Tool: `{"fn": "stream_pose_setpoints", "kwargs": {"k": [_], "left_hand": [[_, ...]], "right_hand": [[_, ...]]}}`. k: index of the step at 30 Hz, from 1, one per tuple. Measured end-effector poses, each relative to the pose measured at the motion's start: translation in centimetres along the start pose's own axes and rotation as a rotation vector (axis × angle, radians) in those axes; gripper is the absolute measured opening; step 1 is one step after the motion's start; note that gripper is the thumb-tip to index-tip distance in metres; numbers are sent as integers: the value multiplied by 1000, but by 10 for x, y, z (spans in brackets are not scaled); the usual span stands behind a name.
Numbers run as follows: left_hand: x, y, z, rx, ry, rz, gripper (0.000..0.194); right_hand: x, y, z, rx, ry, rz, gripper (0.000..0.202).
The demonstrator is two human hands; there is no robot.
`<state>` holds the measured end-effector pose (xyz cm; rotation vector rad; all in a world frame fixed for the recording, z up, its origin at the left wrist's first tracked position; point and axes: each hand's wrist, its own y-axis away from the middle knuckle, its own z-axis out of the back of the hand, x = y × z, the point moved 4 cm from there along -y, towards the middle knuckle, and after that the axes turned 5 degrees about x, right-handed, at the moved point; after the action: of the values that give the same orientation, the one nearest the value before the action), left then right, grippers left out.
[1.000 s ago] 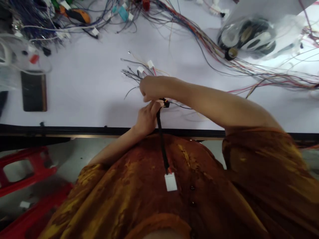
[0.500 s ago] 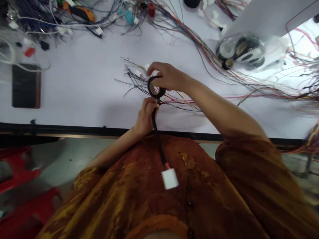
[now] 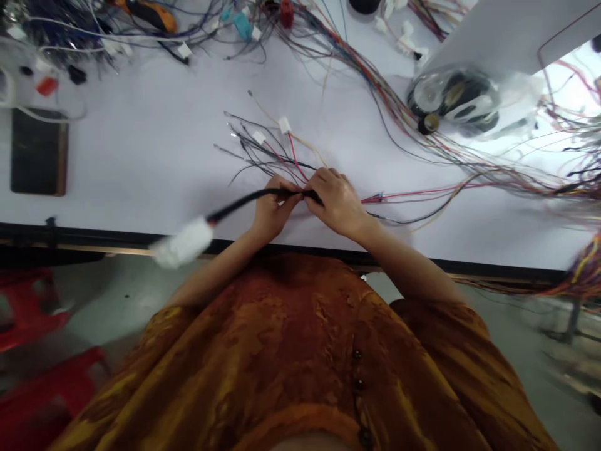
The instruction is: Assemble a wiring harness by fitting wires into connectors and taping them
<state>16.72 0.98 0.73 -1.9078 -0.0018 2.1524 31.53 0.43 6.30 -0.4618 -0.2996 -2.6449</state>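
Clock directions are taken from the 2 hands, with 12 pointing away from the person.

Left hand: thumb and fingers are pinched together on the black cable. Right hand: fingers are curled closed over the same cable, just beside the left fingertips. From where I stand, the part inside the right grip is mostly hidden.

Cable position: it crosses both grips above the white table, near the edge. Its free length extends from the left hand between 8 and 9 o'clock, ending in a large white plug, blurred.

Loose wires fan out at 11 o'clock, with 2 small white plugs among them. Red wires run from beside the right hand at 3 o'clock.

Surroundings: phone at 9 o'clock; orange-and-black tool near 11 o'clock; clear bag at 2 o'clock.
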Motion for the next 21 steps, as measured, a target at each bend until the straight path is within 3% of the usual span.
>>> {"fn": "stream_pose_setpoints", "kwargs": {"k": [6,9,13,17,21], "left_hand": [[11,4,-2,-2,93,-64,18],[19,-2,0,-15,78,-26,29],[32,-13,7,-59,191,165,36],[32,-14,10,19,273,263,29],[29,-7,12,78,316,284,19]], "right_hand": [[-11,-4,-7,-69,106,30,22],[-35,-5,-7,-108,103,-19,27],[-74,-9,-1,-166,90,-152,38],[-113,-13,1,-210,75,-252,47],[-140,-9,3,-258,76,-458,53]]}}
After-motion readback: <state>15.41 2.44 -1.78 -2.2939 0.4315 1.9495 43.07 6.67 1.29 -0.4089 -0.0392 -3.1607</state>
